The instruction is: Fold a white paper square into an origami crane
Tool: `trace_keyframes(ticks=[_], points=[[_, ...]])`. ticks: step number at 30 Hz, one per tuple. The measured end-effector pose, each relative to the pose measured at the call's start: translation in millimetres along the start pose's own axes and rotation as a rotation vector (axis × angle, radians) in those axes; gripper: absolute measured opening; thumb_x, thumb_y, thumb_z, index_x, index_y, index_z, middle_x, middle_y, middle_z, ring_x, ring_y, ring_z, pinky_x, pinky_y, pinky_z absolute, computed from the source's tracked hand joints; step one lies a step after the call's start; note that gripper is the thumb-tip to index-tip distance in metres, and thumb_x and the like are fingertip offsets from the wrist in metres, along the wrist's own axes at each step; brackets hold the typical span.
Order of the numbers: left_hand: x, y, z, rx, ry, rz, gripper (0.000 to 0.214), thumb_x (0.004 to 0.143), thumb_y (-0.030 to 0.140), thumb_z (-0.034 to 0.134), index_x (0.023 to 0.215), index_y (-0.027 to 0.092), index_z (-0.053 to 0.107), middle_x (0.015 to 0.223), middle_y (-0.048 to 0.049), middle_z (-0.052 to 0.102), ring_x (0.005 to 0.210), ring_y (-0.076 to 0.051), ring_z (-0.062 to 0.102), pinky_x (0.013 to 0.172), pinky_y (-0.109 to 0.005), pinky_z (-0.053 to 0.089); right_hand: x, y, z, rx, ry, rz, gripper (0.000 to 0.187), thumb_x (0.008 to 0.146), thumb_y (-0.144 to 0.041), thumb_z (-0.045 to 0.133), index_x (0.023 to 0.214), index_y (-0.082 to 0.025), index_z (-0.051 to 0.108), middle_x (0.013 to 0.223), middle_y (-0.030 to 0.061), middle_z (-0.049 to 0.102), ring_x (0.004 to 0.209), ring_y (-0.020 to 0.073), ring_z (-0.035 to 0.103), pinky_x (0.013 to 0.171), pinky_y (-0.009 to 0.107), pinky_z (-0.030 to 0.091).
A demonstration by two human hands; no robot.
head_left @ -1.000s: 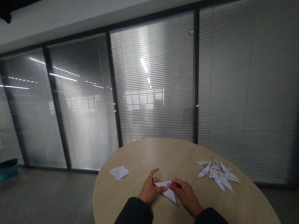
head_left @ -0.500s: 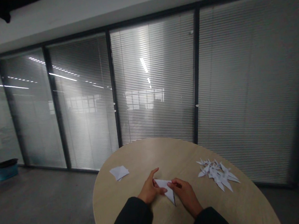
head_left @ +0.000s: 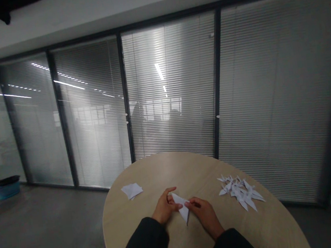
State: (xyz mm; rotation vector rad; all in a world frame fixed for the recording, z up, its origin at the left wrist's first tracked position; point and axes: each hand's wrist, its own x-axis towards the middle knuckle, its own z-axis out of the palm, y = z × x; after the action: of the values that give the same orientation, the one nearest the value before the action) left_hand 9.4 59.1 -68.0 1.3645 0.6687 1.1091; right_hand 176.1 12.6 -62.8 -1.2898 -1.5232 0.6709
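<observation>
Gripping light paper triangle [head_left: 181, 207] between left hand [head_left: 164, 207] and right hand [head_left: 204, 216]. Both are pinching its soft upper corners.

The paper [head_left: 181, 206] is thin, matt and white, and the table [head_left: 147, 174] has a smooth, pale wood-grain finish with a soft sheen. The sleeves [head_left: 143, 242] are dull black cloth, while the glass [head_left: 172, 79] shines glossily over slatted metal blinds [head_left: 269, 88]

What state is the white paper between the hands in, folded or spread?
Folded: the white paper forms a pointed triangle, held between the left hand and right hand.
</observation>
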Motion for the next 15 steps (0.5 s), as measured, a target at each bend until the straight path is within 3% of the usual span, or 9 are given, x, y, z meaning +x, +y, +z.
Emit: trace_keyframes(ticks=[3,5,15], points=[[-0.4,2.8,0.6,-0.027,-0.01,-0.006,0.045,0.047,0.031,0.085,0.081,0.009,0.065,0.065,-0.0028,0.064,0.058,-0.012,0.057,0.058,-0.023,0.042,-0.9,-0.5,-0.7,-0.005,-0.025,-0.002,0.033,0.071,-0.049,0.058,0.068,-0.017,0.067,0.067,0.0032,0.068,0.067,0.0211,0.062,0.062,0.026,0.042],[-0.7,3.5,0.6,-0.038,-0.016,-0.016,0.039,0.049,0.035,0.084,0.071,0.009,0.065,0.065,-0.0053,0.066,0.058,-0.013,0.058,0.058,-0.023,0.042,-1.3,0.2,-0.6,-0.005,-0.032,-0.001,0.032,0.071,-0.048,0.058,0.068,-0.017,0.067,0.068,0.0033,0.069,0.068,0.0211,0.062,0.062,0.026,0.043],[-1.9,0.6,-2.6,-0.1,0.031,-0.119,0.046,0.043,0.04,0.086,0.072,0.009,0.068,0.069,-0.0097,0.07,0.062,-0.019,0.064,0.062,-0.029,0.05,-2.6,-2.7,-0.3,-0.022,-0.05,0.004,0.032,0.069,-0.048,0.058,0.065,-0.017,0.067,0.065,0.004,0.069,0.066,0.0209,0.062,0.061,0.026,0.043]])
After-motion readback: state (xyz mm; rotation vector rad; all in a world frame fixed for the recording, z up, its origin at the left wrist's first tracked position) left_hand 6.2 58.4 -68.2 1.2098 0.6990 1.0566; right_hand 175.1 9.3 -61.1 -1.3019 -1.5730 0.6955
